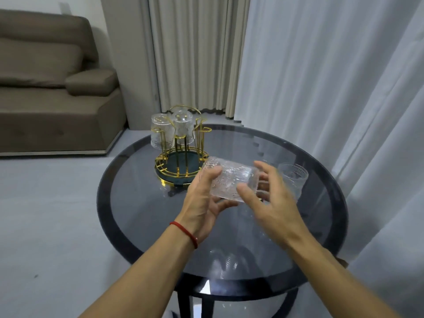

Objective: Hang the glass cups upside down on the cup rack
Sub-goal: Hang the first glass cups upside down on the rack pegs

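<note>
A gold wire cup rack (181, 166) with a dark round base stands on the far left of the round glass table (229, 260). Two ribbed glass cups hang upside down on it, one on the left (160, 134) and one in the middle (183, 127). My left hand (204, 198) grips a third ribbed glass cup (231, 180), tipped on its side above the table, just in front of the rack. My right hand (270, 203) hovers at the cup's right end, fingers spread and blurred. Another glass cup (294, 177) stands upright on the table behind my right hand.
Pale curtains (332, 88) hang close behind and to the right of the table. A brown sofa (50, 88) sits at the far left across grey floor. The table's dark rim (103, 203) rings the smoked glass top.
</note>
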